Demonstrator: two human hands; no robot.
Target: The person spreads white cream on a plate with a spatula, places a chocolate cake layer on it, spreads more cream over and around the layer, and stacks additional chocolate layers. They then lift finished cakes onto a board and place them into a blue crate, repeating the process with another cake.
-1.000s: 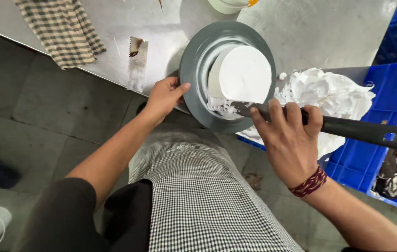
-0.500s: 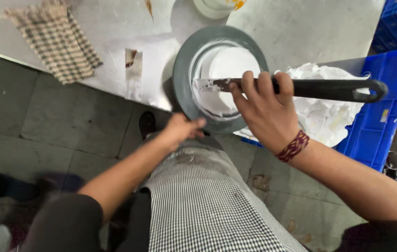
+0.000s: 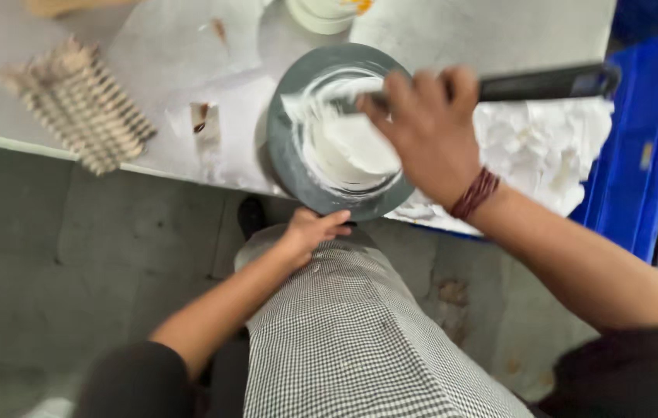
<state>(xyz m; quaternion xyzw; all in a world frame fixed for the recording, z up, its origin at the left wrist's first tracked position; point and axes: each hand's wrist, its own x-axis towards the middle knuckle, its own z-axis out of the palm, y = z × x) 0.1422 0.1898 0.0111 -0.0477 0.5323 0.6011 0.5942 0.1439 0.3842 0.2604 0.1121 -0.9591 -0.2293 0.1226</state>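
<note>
A white frosted cake [image 3: 348,147] sits on a round grey turntable [image 3: 286,151] at the near edge of a steel table [image 3: 452,27]. My right hand [image 3: 425,131] grips the black handle of a long spatula [image 3: 553,81]; its blade lies across the cake's top. My left hand [image 3: 313,231] rests below the turntable's near rim, fingers loosely curled, holding nothing. The frame is blurred by motion.
A checked cloth [image 3: 81,108] lies at the table's left. Crumpled white paper [image 3: 545,147] sits to the right of the turntable, beside a blue crate [image 3: 638,162]. A white tub [image 3: 325,11] stands behind the turntable. A smeared paper scrap [image 3: 205,128] lies left of it.
My right hand has carried the spatula up from the cake's near side onto its top. My left hand has come off the turntable's left rim and dropped to below its near edge.
</note>
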